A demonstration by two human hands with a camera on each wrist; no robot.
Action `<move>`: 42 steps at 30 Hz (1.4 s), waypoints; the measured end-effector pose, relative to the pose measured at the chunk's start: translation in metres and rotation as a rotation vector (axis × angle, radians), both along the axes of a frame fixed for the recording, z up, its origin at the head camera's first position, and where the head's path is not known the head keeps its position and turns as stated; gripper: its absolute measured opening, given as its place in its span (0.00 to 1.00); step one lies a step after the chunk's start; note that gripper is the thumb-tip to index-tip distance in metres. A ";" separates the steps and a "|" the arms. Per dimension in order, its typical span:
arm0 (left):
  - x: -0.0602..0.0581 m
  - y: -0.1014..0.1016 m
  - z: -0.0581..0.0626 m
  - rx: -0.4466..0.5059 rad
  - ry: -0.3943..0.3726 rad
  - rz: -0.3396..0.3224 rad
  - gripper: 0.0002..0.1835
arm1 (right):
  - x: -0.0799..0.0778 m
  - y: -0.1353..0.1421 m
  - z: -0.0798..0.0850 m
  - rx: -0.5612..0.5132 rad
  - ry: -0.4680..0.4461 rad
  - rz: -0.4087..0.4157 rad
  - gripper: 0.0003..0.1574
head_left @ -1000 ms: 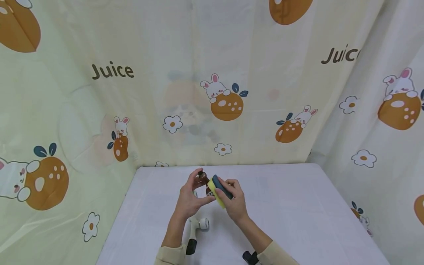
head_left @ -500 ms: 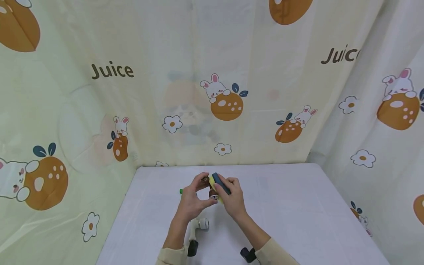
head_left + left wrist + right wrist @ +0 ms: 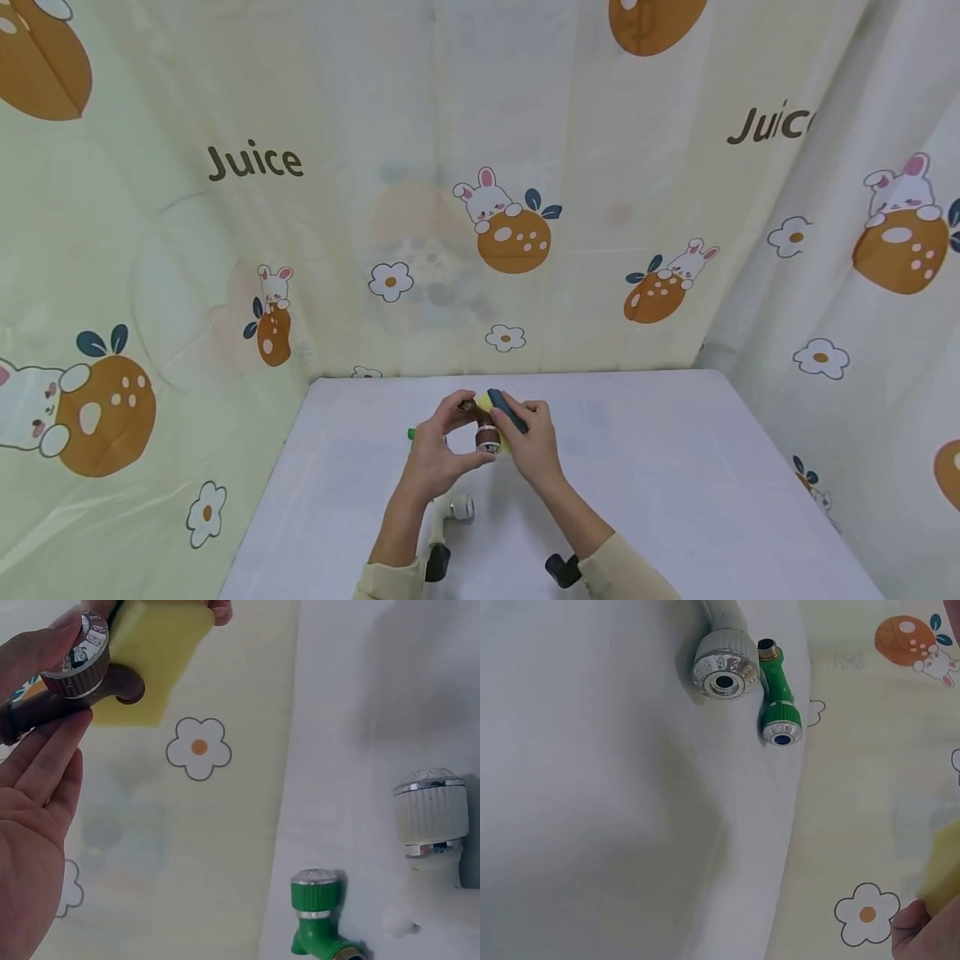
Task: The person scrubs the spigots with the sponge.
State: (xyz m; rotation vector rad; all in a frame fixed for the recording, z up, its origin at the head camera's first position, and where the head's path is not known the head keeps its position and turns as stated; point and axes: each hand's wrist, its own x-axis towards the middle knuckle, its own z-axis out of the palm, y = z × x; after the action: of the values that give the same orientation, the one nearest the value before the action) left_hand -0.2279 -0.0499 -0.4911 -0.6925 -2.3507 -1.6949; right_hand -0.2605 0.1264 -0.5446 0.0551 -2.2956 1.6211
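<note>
Over the middle of the table, my left hand (image 3: 432,450) grips a brown tap (image 3: 488,436) between thumb and fingers. Its ribbed round knob, with a silvery patterned cap, faces the thumb in the left wrist view, and its curved spout (image 3: 127,682) points away from the palm. My right hand (image 3: 534,446) holds a sponge (image 3: 507,408), dark blue on one side and yellow on the other. The yellow face (image 3: 169,652) lies right up against the brown tap's far side. In the right wrist view, only a corner of the sponge (image 3: 945,870) shows.
A white tap (image 3: 442,521) with a black end lies on the white-covered table (image 3: 675,483), under the left forearm. A small green tap (image 3: 316,915) lies beyond it. Near the right sleeve is a black fitting (image 3: 562,571). A printed curtain (image 3: 337,250) hangs behind the table.
The left hand has shifted slightly right and turned the brown tap, showing more of its knob. The sponge has slid from the tap's front to behind it. The green tap has come into view.
</note>
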 end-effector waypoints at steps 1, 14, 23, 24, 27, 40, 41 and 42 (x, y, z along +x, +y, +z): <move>0.000 0.000 0.002 0.002 0.004 -0.004 0.46 | -0.001 0.001 0.000 0.001 -0.001 -0.002 0.33; -0.004 -0.002 -0.006 0.027 -0.008 -0.058 0.45 | -0.005 0.006 -0.004 0.040 -0.058 -0.028 0.35; -0.018 -0.004 -0.025 0.057 -0.030 -0.034 0.47 | -0.002 0.006 -0.004 -0.017 -0.116 -0.020 0.37; -0.018 -0.004 -0.026 0.069 -0.036 -0.030 0.47 | -0.002 0.005 -0.004 -0.025 -0.117 -0.021 0.37; -0.014 -0.003 -0.018 0.101 -0.058 -0.014 0.46 | -0.002 0.004 -0.005 -0.033 -0.106 -0.028 0.38; -0.018 -0.002 -0.011 0.409 -0.135 -0.016 0.44 | 0.016 -0.002 -0.014 -0.084 0.210 0.041 0.32; -0.020 -0.001 -0.014 0.412 -0.142 -0.012 0.43 | 0.018 -0.003 -0.013 -0.082 0.242 0.049 0.33; -0.021 -0.001 -0.017 0.415 -0.148 -0.006 0.43 | 0.020 -0.005 -0.011 -0.080 0.270 0.053 0.34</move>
State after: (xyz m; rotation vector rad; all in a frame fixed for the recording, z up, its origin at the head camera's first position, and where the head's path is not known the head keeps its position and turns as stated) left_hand -0.2488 -0.0510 -0.5076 -0.5132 -1.9768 -2.2074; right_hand -0.2401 0.1217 -0.5556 0.2991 -2.0400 1.6196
